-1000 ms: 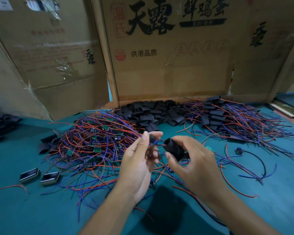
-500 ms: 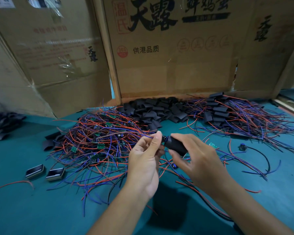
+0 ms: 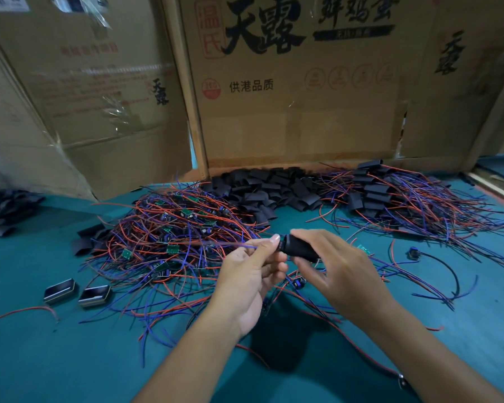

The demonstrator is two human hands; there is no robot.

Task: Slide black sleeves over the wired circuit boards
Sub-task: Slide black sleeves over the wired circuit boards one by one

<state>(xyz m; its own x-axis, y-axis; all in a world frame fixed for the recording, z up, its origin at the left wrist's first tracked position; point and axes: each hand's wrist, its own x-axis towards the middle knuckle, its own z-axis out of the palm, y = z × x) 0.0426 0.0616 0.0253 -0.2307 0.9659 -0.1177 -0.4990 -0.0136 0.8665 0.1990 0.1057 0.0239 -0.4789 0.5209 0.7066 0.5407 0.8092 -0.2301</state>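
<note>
Right hand (image 3: 341,271), at the centre of the head view, grips a black sleeve (image 3: 298,248) between thumb and curled fingers, the sleeve lying level and pointing toward 9 o'clock. Left hand (image 3: 249,282), just beside it at 9 o'clock, pinches a bundle of blue and red wires (image 3: 230,244) between thumb and forefinger right at the sleeve's open end; the wires run out toward 9 o'clock, and the board on them cannot be made out.

At 10 o'clock from the hands lies a tangled heap of wired circuit boards (image 3: 172,234), small green boards among red and blue leads. At 12 o'clock sits a pile of loose black sleeves (image 3: 268,190) against the foot of a printed cardboard box (image 3: 300,91). At 2 o'clock lies a heap of sleeved boards (image 3: 390,199), their wires fanning outward. At 8 o'clock two small metal-rimmed parts (image 3: 77,291) rest side by side on the teal table (image 3: 70,359), with a single red wire (image 3: 24,311) near them. At 3 o'clock a black-leaded part (image 3: 412,253) lies apart. More black sleeves (image 3: 3,210) show at the far 9 o'clock edge.
</note>
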